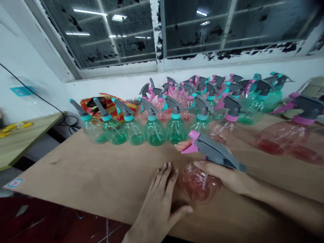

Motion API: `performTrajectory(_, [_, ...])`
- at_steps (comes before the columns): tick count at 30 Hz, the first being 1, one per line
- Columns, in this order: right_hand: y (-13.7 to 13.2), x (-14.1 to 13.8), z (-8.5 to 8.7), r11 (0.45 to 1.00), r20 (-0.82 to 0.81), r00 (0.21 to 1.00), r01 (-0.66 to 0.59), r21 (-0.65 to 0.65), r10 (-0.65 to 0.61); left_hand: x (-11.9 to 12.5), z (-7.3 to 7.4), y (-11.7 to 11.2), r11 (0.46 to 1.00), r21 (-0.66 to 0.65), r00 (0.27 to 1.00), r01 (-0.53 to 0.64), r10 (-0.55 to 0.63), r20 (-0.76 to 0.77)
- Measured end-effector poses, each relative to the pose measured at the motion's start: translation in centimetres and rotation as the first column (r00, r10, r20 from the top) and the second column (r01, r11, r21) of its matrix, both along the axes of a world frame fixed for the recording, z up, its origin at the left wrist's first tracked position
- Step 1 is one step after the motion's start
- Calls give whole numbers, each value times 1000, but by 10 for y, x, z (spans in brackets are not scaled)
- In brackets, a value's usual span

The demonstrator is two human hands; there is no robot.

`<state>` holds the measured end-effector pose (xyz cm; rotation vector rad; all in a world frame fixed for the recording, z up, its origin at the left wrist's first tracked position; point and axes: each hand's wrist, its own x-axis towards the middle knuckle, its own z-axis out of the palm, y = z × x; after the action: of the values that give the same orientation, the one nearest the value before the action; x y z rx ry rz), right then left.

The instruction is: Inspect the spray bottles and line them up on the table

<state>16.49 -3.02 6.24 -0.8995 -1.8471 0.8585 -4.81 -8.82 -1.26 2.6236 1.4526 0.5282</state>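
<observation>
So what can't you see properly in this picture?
Head view:
1. Held pink bottle: neck hidden by the right hand.
2. Back rows of bottles: blurred, too crowded to count.
3. Striped bag: mostly behind the green bottles.
4. Far-right bottle: cut off by the picture's edge.

Site type: small assembly or packing workshop. Indicators: spray bottle (154, 131) stock, dozens of identical units, green and pink, ranked in rows on bare plywood bench (88, 168); side table (25, 140) at left; loose cable (73, 127) on wall; window frame (157, 33) with peeling paint; tube lights reflected in glass
</observation>
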Motion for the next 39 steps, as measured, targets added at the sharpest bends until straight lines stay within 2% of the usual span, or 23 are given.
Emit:
performTrajectory(5, [1,2,-5,999,20,999,-45,0,45,2,-2,-1,999,31,1000,-9,9,-5])
performTrajectory(11, [1,-2,2,999,-1,999,-38,13,38,1,-3,0,998,69,1000,12,-10,-20])
performTrajectory(17, [-2,-4,5,996,2,999,32,84,-32,2,-5,1,998,68,1000,8,-6,-28])
performTrajectory(21, [-4,-3,3,996,4,999,45,81,-45,2,-4,0,995,94,999,13,-8,-52])
performTrajectory(26, [-3,-3,3,996,-44,999,-23,92,27,2,-2,1,995,101,999,6,-1,-52])
performTrajectory(30, [-4,-4,3,992,-52,998,27,125,-20,3,0,0,996,85,998,10,-5,-63])
performTrajectory(33, [-3,-4,1,989,-45,999,15,147,-8,3,1,0,997,76,999,5,-2,-41])
performTrajectory(39, [-1,-2,-4,998,-56,998,-4,61,8,3,-1,0,997,81,999,-5,9,-45])
